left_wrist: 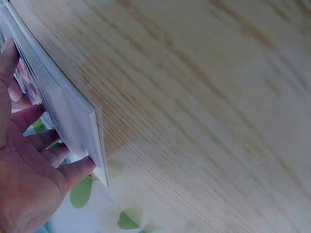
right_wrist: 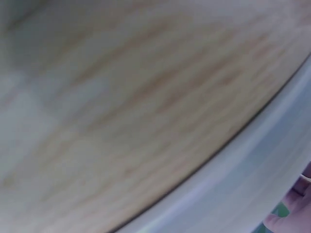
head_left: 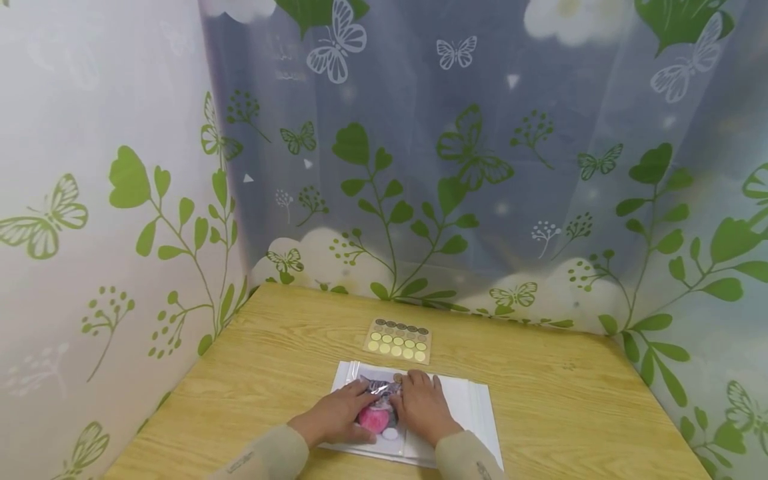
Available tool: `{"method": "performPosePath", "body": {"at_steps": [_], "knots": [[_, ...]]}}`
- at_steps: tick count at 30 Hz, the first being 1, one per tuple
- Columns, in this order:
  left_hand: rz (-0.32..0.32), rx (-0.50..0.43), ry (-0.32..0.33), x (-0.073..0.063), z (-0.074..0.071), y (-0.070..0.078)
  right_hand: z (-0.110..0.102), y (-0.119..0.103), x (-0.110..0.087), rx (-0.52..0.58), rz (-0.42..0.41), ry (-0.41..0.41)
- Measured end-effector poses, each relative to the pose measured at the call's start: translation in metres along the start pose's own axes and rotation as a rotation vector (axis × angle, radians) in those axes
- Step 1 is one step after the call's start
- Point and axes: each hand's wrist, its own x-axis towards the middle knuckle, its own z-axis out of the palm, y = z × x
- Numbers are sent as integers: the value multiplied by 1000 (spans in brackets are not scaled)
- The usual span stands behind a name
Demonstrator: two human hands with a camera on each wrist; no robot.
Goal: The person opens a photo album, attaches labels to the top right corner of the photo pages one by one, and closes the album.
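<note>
A white book-like stack of sheets [head_left: 477,410] lies on the table, its layered edge visible in the left wrist view. On its left half rests a clear plastic bag [head_left: 354,441] holding a grey-striped picture and a pink fluffy ball [head_left: 374,420]. My left hand [head_left: 341,410] rests on the bag's left side, fingers extended; in the left wrist view its fingers touch the stack. From the other side my right hand [head_left: 425,403] lies over the bag's right part, fingers pointing forward. Only a bit of a hand shows at the right wrist view's corner.
Behind the stack lies a card of round stickers [head_left: 398,341] in rows of dark, tan and yellow. The wooden table [head_left: 558,400] meets hanging curtains [head_left: 408,167] with leaf and butterfly prints at its back and sides.
</note>
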Motion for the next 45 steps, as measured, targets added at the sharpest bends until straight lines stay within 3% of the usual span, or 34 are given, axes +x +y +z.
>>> {"method": "performPosePath", "body": {"at_steps": [11,15,22,31,38,45], "knots": [[-8,-21,-9,0,-1,2,5,-6,8,-19,34,-41],[-14,-17,-10,0,-2,2,6,-8,7,-45,11,-38],[5,-13,-15,4,-3,4,1,-5,-1,-98,-26,-20],[20,-29,35,1,-2,1,-13,4,-20,-88,-22,-44],[-43,-84,43,-5,-4,-2,-22,25,-37,-43,54,5],[-77,-104,44,-14,-5,-17,-32,50,-54,28,178,21]]}}
